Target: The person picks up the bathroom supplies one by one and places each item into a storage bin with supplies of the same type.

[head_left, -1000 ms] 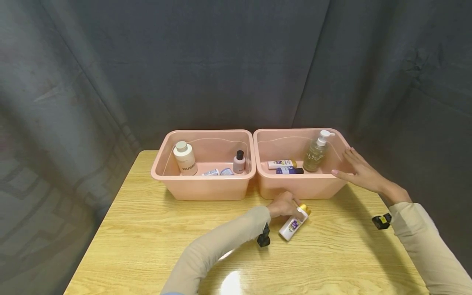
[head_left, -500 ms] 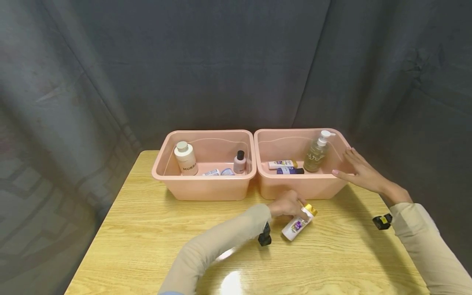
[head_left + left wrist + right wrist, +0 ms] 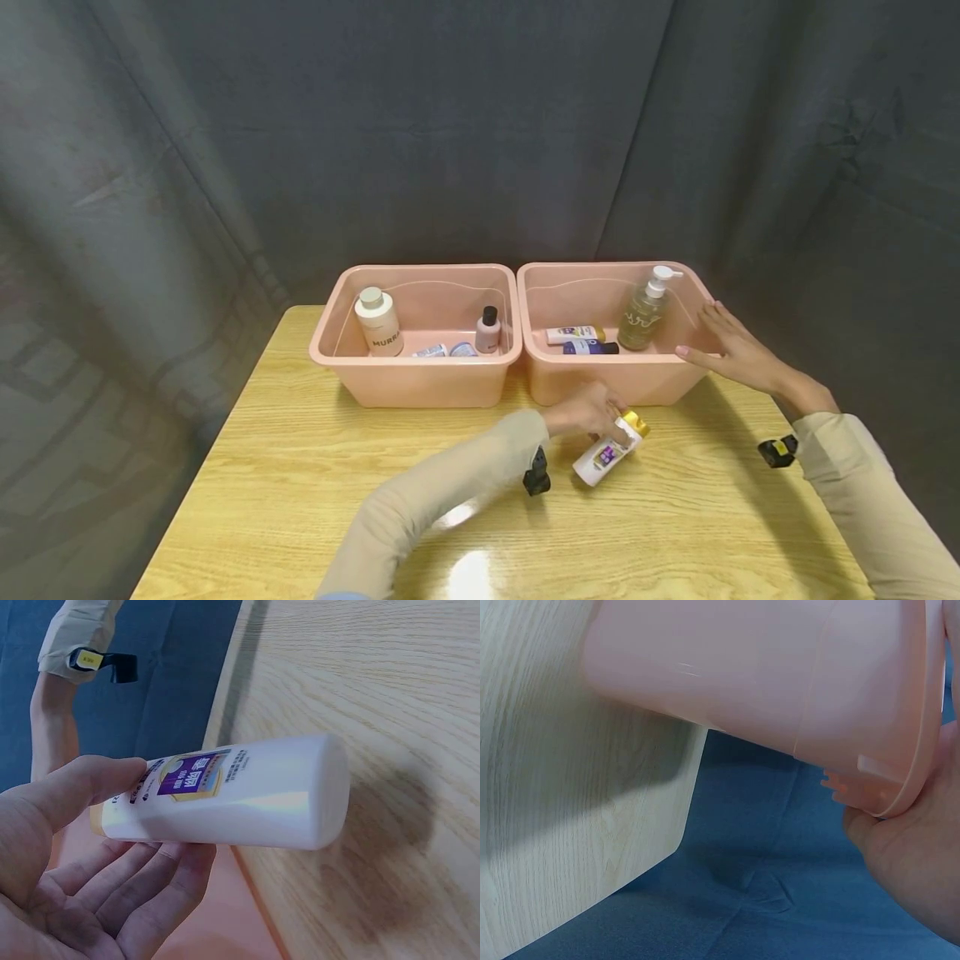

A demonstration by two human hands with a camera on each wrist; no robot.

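Note:
My left hand (image 3: 587, 411) pinches a white shampoo bottle (image 3: 604, 457) with a gold cap and purple label, in front of the right pink bin (image 3: 611, 382). The left wrist view shows thumb and fingers on the cap half of the bottle (image 3: 262, 802). Its base points away from the hand, and its shadow falls on the table beside it. My right hand (image 3: 744, 354) rests at the right end of the right bin, thumb and fingers spread and fairly straight over the rim. In the right wrist view that hand (image 3: 919, 851) is against the bin's rim (image 3: 922, 727).
The right bin holds a pump bottle (image 3: 641, 318), a white bottle (image 3: 572, 335) and a dark blue bottle (image 3: 590, 347). In the left bin (image 3: 420, 385) are a large white bottle (image 3: 378, 323), a black-capped bottle (image 3: 487, 332) and small containers. A curtain (image 3: 450, 133) hangs behind the table (image 3: 300, 500).
The shampoo bottle has shifted slightly right, cap end rising, with my left hand still gripping it. My right hand stays at the bin's rim.

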